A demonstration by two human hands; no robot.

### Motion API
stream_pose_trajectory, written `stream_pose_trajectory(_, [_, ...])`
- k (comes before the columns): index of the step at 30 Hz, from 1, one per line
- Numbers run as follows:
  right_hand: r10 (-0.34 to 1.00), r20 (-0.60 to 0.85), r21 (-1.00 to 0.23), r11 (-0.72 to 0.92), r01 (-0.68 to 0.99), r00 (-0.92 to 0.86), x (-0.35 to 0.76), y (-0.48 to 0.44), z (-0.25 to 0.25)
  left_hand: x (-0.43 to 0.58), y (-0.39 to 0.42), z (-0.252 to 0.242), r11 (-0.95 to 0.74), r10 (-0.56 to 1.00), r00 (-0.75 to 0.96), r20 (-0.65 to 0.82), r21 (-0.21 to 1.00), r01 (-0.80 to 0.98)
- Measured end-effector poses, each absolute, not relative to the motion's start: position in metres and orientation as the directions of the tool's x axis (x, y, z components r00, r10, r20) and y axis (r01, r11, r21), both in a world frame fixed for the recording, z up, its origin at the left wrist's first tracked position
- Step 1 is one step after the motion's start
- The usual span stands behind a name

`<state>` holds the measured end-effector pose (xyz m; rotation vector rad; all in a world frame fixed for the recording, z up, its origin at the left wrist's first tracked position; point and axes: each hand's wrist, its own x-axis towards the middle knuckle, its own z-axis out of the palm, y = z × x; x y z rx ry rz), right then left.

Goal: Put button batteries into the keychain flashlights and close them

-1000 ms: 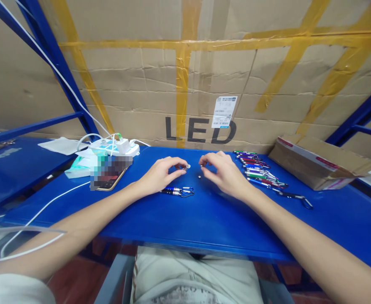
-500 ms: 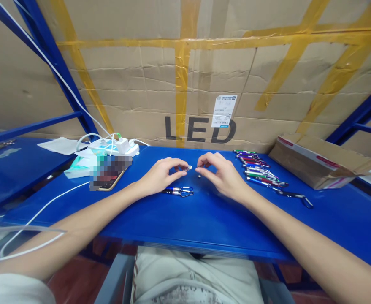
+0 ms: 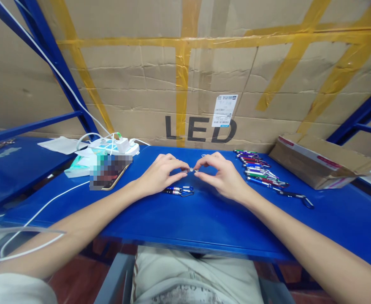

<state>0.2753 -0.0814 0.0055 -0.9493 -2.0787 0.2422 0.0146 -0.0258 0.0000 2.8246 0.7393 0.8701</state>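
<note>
My left hand (image 3: pixel 163 174) is closed in a pinch at the table's middle, gripping a small shiny silver disc (image 3: pixel 190 169) that looks like a button cell. Opposite it, my right hand (image 3: pixel 218 173) pinches a tiny silvery piece (image 3: pixel 196 171), too small to make out, right at the disc. The fingertips of both hands nearly meet. Just below my left fingers lies a dark blue mini torch keychain (image 3: pixel 174 191) with a carabiner clip, partly covered by the hand. A small pale ring-like thing (image 3: pixel 204 156) shows behind my right fingers.
Several coloured torch keychains (image 3: pixel 256 169) lie in a row on the blue table (image 3: pixel 198 223), beside an open cardboard box (image 3: pixel 318 162). A phone (image 3: pixel 114 175), a tissue pack (image 3: pixel 80 164) and a power strip (image 3: pixel 131 147) with white cables stand left. A large carton (image 3: pixel 134 84) walls off the back.
My right hand has moved slightly left, bringing its pinched piece up to the disc in my left fingers. The gap between the hands has closed.
</note>
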Motion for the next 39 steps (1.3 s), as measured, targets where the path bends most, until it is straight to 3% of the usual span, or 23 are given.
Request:
stream_pose_trajectory(7, [0.636,0.649,-0.363,0.741,0.565,-0.416,0.2739,-0.0841,0.0086,0.0127,-0.0255,0.0029,-0.888,0.457,0.74,0.494,0.198,0.416])
stream_pose_trajectory(39, [0.614,0.668,-0.399,0.772,0.495,-0.42,0.2702,-0.0875,0.0063,0.0149,-0.0271,-0.0038,-0.881,0.474,0.715,0.514,0.28,0.382])
